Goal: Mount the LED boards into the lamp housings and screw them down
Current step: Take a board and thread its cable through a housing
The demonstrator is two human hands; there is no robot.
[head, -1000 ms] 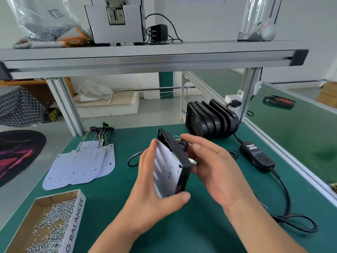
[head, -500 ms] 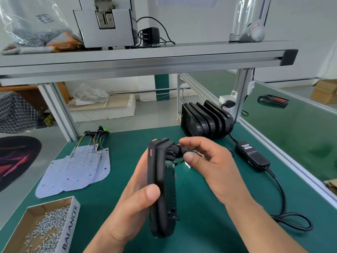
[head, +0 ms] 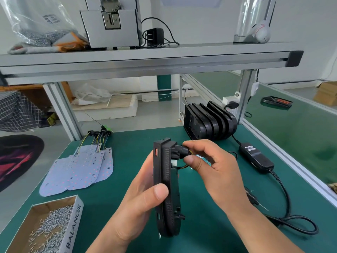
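L hand (head: 144, 194) grips a black plastic lamp housing (head: 166, 189), held upright & edge-on to the camera over the middle of the green bench mat (head: 209, 225). Thumb lies across its near textured rim, fingers go round the left face & are mostly hidden. R hand (head: 215, 167) is just right of the housing's top end, thumb & forefinger pinching a black rubber cable plug (head: 179, 150) that sits against the housing's right side, other fingers curled. Thin yellow/black wires (head: 184, 166) run from the plug down behind the housing. Can't tell from this angle whether a board sits inside

Far left on the mat: a fanned stack of white flat LED boards (head: 78, 170) w/ red dots, overlapping each other, coloured leads bunched at the far end. Near left corner: an open cardboard box (head: 73, 221) of small silver screws (head: 52, 225), "BALANCER" printed on its side. Far, right of centre: a row of black housings (head: 209, 121) standing on edge, leaning on one another, beside the alu frame post. Right of the hands a black power adapter brick (head: 256, 157) lies flat, its thick black cable (head: 291, 227) looping at the near right. Above, a grey alu shelf (head: 145, 59) carries a grey metal box, a clear bag & a small black plug-in adapter
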